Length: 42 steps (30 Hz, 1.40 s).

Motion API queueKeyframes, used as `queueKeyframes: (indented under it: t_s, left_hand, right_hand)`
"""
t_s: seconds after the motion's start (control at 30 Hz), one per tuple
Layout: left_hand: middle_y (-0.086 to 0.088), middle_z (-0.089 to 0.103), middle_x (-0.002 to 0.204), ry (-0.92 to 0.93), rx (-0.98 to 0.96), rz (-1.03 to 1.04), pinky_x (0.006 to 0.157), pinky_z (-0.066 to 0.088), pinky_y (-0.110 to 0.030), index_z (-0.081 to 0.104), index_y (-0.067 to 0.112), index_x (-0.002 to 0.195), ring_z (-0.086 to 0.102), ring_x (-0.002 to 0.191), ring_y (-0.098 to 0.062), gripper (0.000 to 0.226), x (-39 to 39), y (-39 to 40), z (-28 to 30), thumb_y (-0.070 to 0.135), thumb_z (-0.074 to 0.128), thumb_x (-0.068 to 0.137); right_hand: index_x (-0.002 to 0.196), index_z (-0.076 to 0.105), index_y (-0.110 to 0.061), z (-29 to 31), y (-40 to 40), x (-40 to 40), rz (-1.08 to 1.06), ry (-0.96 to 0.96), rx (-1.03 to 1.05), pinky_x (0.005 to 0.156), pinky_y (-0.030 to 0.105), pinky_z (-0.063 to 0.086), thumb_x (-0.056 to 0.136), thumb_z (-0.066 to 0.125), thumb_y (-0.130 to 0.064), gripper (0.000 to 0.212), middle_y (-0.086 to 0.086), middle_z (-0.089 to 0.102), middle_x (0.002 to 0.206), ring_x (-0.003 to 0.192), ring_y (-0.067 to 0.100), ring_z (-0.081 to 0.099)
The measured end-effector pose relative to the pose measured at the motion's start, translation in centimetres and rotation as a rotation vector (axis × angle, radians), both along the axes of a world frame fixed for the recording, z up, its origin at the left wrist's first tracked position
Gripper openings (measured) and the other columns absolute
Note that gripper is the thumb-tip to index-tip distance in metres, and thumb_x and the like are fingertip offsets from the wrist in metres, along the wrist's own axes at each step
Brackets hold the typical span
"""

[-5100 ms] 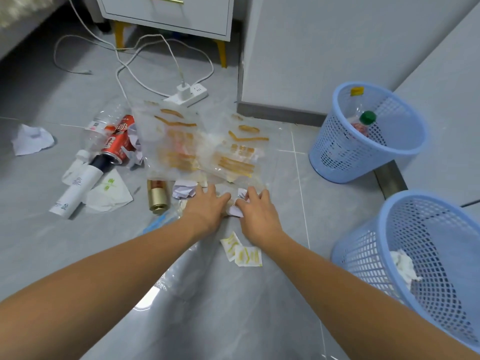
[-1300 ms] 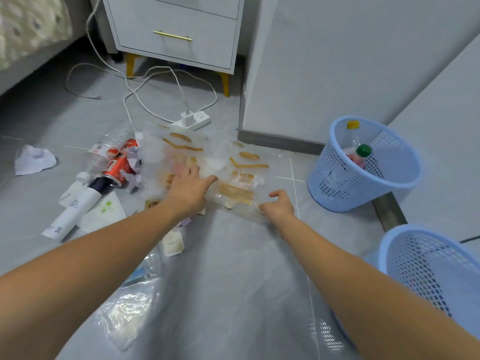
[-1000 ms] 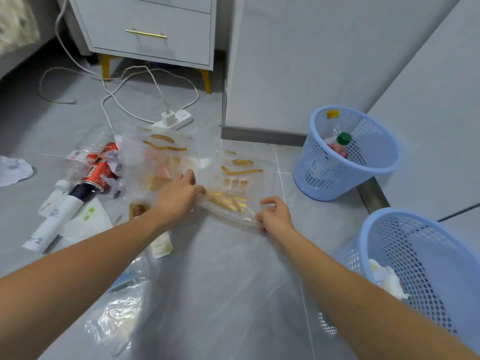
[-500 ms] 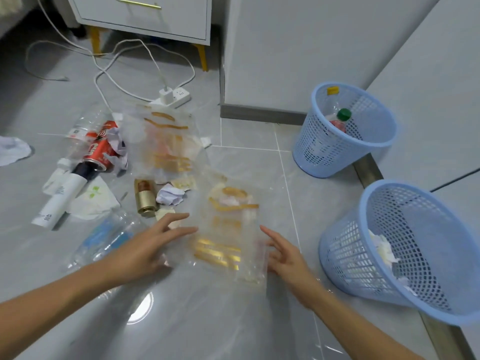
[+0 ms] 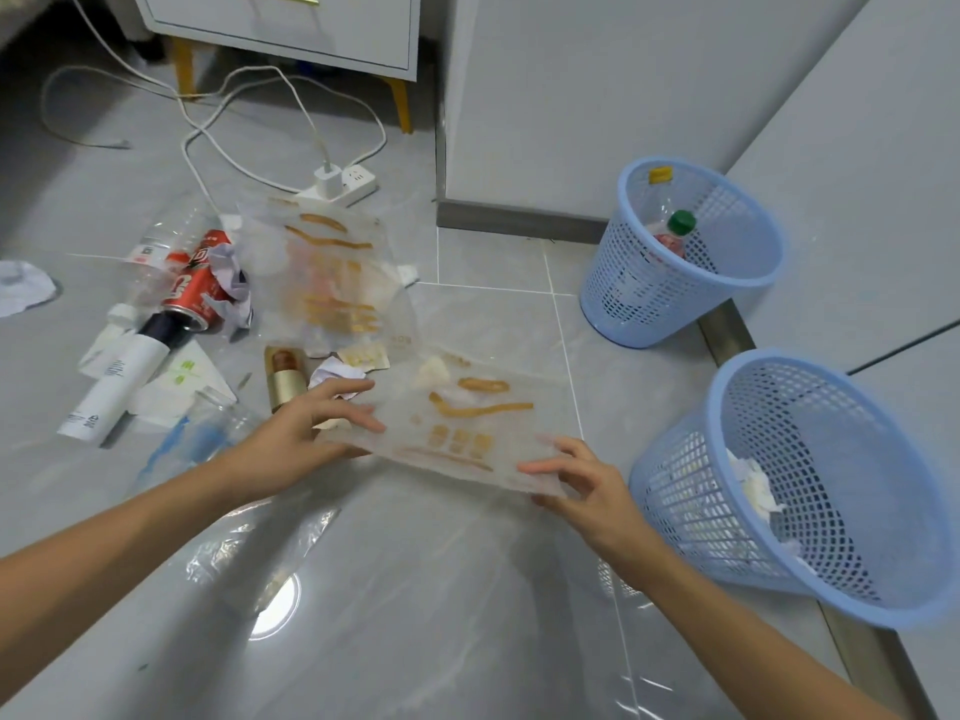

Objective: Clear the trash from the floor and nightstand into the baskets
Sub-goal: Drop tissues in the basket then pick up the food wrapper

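While both arms reach forward over the grey floor (image 5: 415, 589), a clear plastic bag with orange print (image 5: 467, 423) is held between them, just off the tiles. Its long axis runs from lower right to upper left, with one short end near the right hand and the printed face turned upward. The left hand (image 5: 306, 433) grips the bag's left edge, thumb on top and fingers (image 5: 353, 388) spread along it. The right hand (image 5: 582, 485) pinches the bag's near right corner between thumb and curled fingers.

A second clear bag with the same orange print (image 5: 327, 283) lies flat farther away, its long axis pointing away from the person towards a white power strip (image 5: 340, 187). Left of it lie a red can (image 5: 200, 283), a crushed clear bottle (image 5: 156, 252), a white tube with a dark cap (image 5: 119, 381) and crumpled paper (image 5: 332, 376). A small gold bottle (image 5: 284, 379) lies beside the left hand.

Two blue mesh baskets stand on the right. The near basket (image 5: 841, 491), just beside the right hand, holds white crumpled paper. The far basket (image 5: 685, 252) holds a bottle with a green cap (image 5: 680, 223). A white nightstand (image 5: 291, 23) stands at the top.
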<state>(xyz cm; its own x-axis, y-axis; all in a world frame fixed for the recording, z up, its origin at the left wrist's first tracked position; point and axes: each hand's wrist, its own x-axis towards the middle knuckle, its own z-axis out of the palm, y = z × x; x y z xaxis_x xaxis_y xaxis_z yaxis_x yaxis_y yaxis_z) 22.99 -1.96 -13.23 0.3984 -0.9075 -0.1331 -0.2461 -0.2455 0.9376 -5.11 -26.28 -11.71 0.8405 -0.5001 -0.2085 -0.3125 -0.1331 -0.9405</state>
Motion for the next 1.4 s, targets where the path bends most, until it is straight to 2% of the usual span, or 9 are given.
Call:
queueKeyframes:
  t_s: [0.1, 0.23, 0.33, 0.47, 0.67, 0.87, 1.07, 1.2, 1.4]
  left_hand:
    - [0.015, 0.050, 0.147, 0.175, 0.018, 0.090, 0.105, 0.045, -0.020, 0.083, 0.013, 0.093, 0.052, 0.133, 0.001, 0.018, -1.3, -0.6, 0.0, 0.024, 0.081, 0.078]
    - [0.008, 0.071, 0.097, 0.396, 0.029, 0.229, 0.091, 0.050, -0.029, 0.074, 0.000, 0.069, 0.067, 0.095, -0.006, 0.057, -3.1, -0.4, -1.1, 0.055, 0.089, 0.067]
    - [0.003, 0.064, 0.082, 0.499, 0.014, 0.278, 0.085, 0.043, -0.027, 0.067, -0.009, 0.070, 0.061, 0.082, -0.010, 0.059, -4.3, -0.5, -1.7, 0.046, 0.089, 0.071]
    - [-0.022, 0.074, 0.108, 0.602, 0.047, 0.316, 0.095, 0.049, -0.040, 0.076, -0.006, 0.099, 0.064, 0.096, -0.023, 0.072, -4.7, -1.1, -1.3, 0.054, 0.089, 0.060]
    - [-0.022, 0.076, 0.101, 0.594, 0.086, 0.332, 0.088, 0.051, -0.035, 0.080, 0.004, 0.094, 0.071, 0.089, -0.022, 0.042, -5.5, -1.6, -0.8, 0.031, 0.094, 0.065]
    - [-0.016, 0.059, 0.072, 0.521, 0.079, 0.468, 0.071, 0.036, -0.035, 0.062, -0.009, 0.077, 0.051, 0.072, -0.022, 0.058, -6.8, -1.0, -1.6, 0.044, 0.086, 0.073]
    - [-0.022, 0.064, 0.083, 0.648, 0.112, 0.399, 0.076, 0.058, -0.033, 0.072, 0.002, 0.081, 0.066, 0.080, -0.034, 0.033, -7.9, -0.3, -0.8, 0.031, 0.088, 0.076]
    - [-0.036, 0.071, 0.095, 0.634, 0.129, 0.467, 0.069, 0.060, -0.022, 0.066, -0.015, 0.085, 0.073, 0.077, -0.023, 0.037, -8.8, -0.3, -0.4, 0.013, 0.088, 0.074]
    - [-0.025, 0.052, 0.080, 0.677, 0.149, 0.527, 0.057, 0.059, -0.024, 0.045, 0.009, 0.066, 0.077, 0.079, -0.037, 0.042, -10.4, -0.2, -0.6, 0.005, 0.086, 0.075]
  right_hand:
    - [0.098, 0.082, -0.022, 0.1, 0.2, -0.4, -0.030, 0.054, 0.009, 0.110, 0.029, 0.045, 0.083, 0.082, -0.024, 0.015, -0.009, 0.055, 0.143, 0.133, 0.008, 0.055]
    - [0.090, 0.082, -0.011, -0.3, 1.1, 0.0, -0.174, 0.031, 0.122, 0.108, 0.052, 0.049, 0.087, 0.080, -0.033, 0.023, -0.004, 0.064, 0.116, 0.117, 0.018, 0.066]
    - [0.064, 0.067, -0.003, -0.6, 1.4, 0.6, -0.329, 0.038, 0.194, 0.100, 0.060, 0.052, 0.081, 0.084, -0.039, 0.043, 0.005, 0.053, 0.086, 0.088, 0.020, 0.067]
    - [0.064, 0.054, 0.001, -0.9, 1.6, 1.1, -0.442, 0.060, 0.239, 0.093, 0.053, 0.055, 0.073, 0.087, -0.043, 0.056, 0.011, 0.056, 0.070, 0.073, 0.019, 0.065]
    - [0.063, 0.064, -0.008, -0.6, 2.4, 0.7, -0.447, 0.071, 0.220, 0.081, 0.051, 0.060, 0.087, 0.079, -0.032, 0.037, 0.011, 0.068, 0.067, 0.069, 0.023, 0.069]
    - [0.092, 0.073, 0.004, -0.9, 2.3, -0.5, -0.317, 0.028, 0.292, 0.095, 0.053, 0.055, 0.086, 0.078, -0.006, 0.012, 0.021, 0.069, 0.088, 0.086, 0.025, 0.067]
    - [0.083, 0.065, 0.017, -1.8, 2.6, 0.4, -0.520, 0.038, 0.386, 0.094, 0.040, 0.060, 0.083, 0.081, -0.007, 0.028, 0.024, 0.069, 0.089, 0.093, 0.032, 0.071]
    - [0.065, 0.057, -0.002, -1.5, 3.3, 0.8, -0.637, 0.052, 0.364, 0.091, 0.046, 0.059, 0.080, 0.083, -0.005, 0.030, 0.015, 0.057, 0.071, 0.070, 0.022, 0.070]
    - [0.075, 0.041, -0.013, -0.6, 3.7, 1.6, -0.644, -0.003, 0.273, 0.070, 0.039, 0.063, 0.088, 0.073, 0.003, 0.037, 0.012, 0.047, 0.076, 0.073, 0.024, 0.061]
